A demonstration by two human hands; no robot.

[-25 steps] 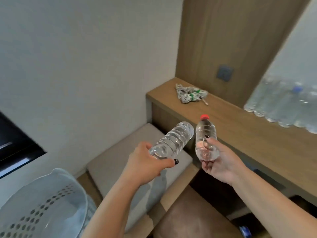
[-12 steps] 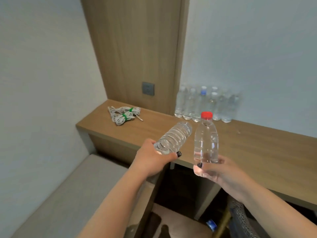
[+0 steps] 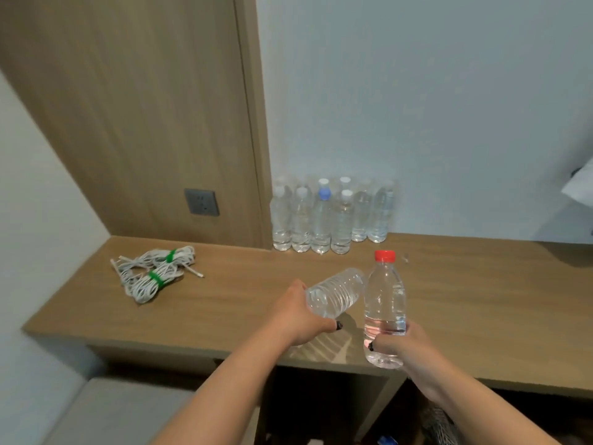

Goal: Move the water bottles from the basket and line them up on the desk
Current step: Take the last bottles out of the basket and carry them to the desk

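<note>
My left hand (image 3: 300, 316) grips a clear ribbed water bottle (image 3: 337, 292) lying tilted, its base pointing away over the wooden desk (image 3: 224, 300). A red-capped water bottle (image 3: 384, 303) stands upright in my right hand (image 3: 401, 346), held near its bottom at the desk's front edge. The two bottles almost touch. Several water bottles (image 3: 330, 215) stand lined up in two rows against the back wall. The basket is out of view.
Two bundles of white cord with green ties (image 3: 154, 273) lie on the desk's left part. A grey wall socket (image 3: 201, 202) sits on the wood panel. A grey cushioned seat (image 3: 112, 412) is at lower left, below the desk.
The view has swung right from the basket and seat toward the desk. Both hands have carried their bottles forward over the desk's front edge, closer to the row at the wall.
</note>
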